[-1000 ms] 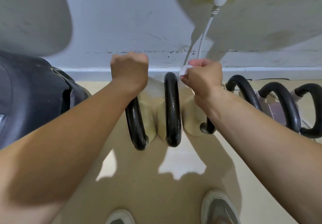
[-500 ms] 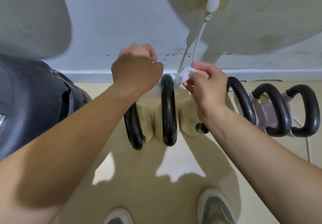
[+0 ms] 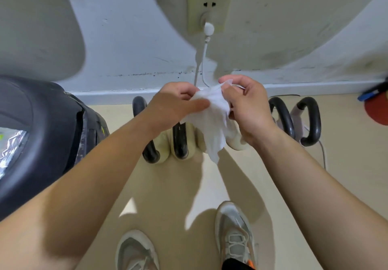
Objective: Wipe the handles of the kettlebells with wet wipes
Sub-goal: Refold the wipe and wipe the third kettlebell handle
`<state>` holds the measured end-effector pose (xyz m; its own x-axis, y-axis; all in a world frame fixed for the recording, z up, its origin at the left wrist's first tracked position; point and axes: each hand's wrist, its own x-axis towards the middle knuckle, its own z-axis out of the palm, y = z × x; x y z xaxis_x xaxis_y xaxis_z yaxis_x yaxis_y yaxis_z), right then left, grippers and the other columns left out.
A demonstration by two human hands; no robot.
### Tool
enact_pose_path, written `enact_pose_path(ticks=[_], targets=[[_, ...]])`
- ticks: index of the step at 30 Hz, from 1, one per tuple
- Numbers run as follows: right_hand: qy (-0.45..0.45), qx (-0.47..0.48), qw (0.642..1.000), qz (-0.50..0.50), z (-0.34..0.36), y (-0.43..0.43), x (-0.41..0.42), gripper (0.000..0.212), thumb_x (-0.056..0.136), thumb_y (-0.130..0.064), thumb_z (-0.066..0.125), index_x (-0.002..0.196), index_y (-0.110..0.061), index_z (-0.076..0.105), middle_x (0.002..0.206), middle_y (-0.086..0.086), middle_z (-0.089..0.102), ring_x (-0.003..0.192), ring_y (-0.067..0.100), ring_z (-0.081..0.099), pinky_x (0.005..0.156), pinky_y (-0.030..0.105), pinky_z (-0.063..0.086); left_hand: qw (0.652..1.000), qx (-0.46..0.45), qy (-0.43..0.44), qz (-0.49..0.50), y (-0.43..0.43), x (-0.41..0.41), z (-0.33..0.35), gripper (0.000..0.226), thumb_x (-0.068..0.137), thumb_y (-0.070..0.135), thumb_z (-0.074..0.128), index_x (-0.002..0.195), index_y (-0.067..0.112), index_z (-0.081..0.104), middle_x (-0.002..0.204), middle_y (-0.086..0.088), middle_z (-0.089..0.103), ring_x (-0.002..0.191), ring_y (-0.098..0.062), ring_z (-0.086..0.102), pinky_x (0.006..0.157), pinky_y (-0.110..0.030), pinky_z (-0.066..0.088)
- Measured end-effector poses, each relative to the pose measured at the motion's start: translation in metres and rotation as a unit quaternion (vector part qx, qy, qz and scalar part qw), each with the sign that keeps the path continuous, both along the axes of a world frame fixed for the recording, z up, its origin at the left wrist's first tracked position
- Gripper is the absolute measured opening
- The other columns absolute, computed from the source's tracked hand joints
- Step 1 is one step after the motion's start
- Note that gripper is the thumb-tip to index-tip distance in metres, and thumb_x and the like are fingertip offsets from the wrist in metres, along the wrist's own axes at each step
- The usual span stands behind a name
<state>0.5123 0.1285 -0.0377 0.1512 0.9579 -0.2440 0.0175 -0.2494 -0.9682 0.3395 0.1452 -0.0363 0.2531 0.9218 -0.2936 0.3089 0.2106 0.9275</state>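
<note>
Head view, looking down: left hand [image 3: 176,104] and right hand [image 3: 247,106] each pinched one wet wipe [image 3: 212,120] btwn thumb and fingertips, holding it in the air above a row of kettlebells on the floor. The wipe hung crumpled from the two pinches, its lower corner dangling in front of the cream kettlebell bodies [image 3: 164,148] and not visibly touching any handle. Likely risks from this point: (1) the thin, damp sheet could tear or stay bunched if pulled apart too hard, leaving little usable face; (2) the black handles [image 3: 180,141] below the hands stood close together, so a wrapped hand could jam btwn them or skip their inner faces; (3) a white cable [image 3: 204,60] ran down the far wall [image 3: 126,39] from a plug [image 3: 209,28] in the socket [image 3: 210,9] to just behind the kettlebells, so a dripping wipe pushed far back could wet it; (4) a wetted handle would prob. be slick to hold. Materials: wipe white, soft, semi-translucent, w/ creases; handles smooth rounded loops w/ dull sheen; bodies at right [image 3: 296,120] pale lilac, w/ more black loops [image 3: 316,120]; floor [image 3: 189,185] beige, smooth; wall scuffed, off-white. Dark padded object [image 3: 42,122] at left; grey mesh trainers [image 3: 233,232] at near edge.
</note>
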Motion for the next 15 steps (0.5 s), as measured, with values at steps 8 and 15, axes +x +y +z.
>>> enact_pose_path(ticks=[8, 15], targets=[[0.073, -0.067, 0.994, -0.046, -0.029, -0.005, 0.035, 0.016, 0.101, -0.027, 0.057, 0.095, -0.013, 0.061, 0.083, 0.011, 0.060, 0.071, 0.022, 0.057, 0.067, 0.034, 0.052, 0.987, -0.100, -0.090, 0.084, 0.009, 0.037, -0.018, 0.022, 0.098, 0.025, 0.057, 0.087, 0.007, 0.066, 0.072, -0.007, 0.063, 0.065, -0.023, 0.062, 0.059, -0.032, 0.054], [0.189, -0.145, 0.961, 0.140, -0.057, -0.005, 0.047, 0.039, 0.082, -0.016, 0.076, 0.115, 0.003, 0.069, 0.098, 0.012, 0.075, 0.083, 0.021, 0.071, 0.069, 0.025, 0.057, 0.930, -0.239, -0.246, 0.135, 0.019, 0.034, -0.043, 0.022, 0.099, 0.027, 0.055, 0.107, 0.008, 0.063, 0.077, -0.005, 0.064, 0.058, -0.018, 0.061, 0.048, -0.027, 0.052]])
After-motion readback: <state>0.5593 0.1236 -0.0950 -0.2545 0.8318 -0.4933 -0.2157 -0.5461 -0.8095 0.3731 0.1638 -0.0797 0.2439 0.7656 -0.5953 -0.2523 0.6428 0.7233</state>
